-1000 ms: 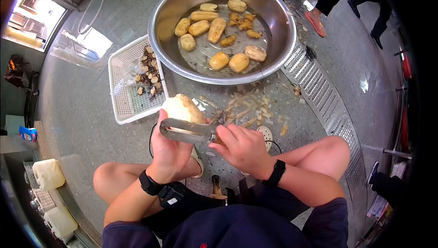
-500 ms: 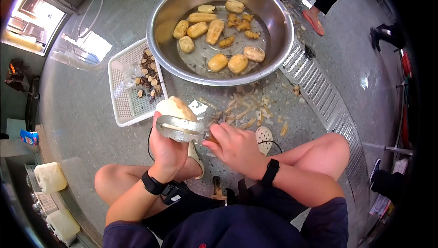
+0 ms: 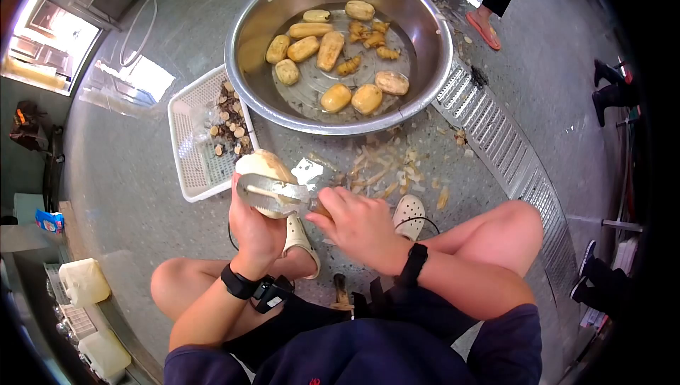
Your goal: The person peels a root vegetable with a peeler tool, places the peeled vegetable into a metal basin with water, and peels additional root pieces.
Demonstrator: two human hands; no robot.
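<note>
Steel peeler shows more face than a second ago, so probably mid-stroke; right hand clutches its handle, left hand cradles the pale root.

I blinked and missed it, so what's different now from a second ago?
The broad silver metal blade moved left and turned, showing more of its face. The pale, partly peeled root moved slightly left. A pair of black boots went right and lower. Nothing was grabbed or let go: left grip still holds the root, right grip the blade's brown handle. Tan roots in the round steel basin stayed put.
</note>
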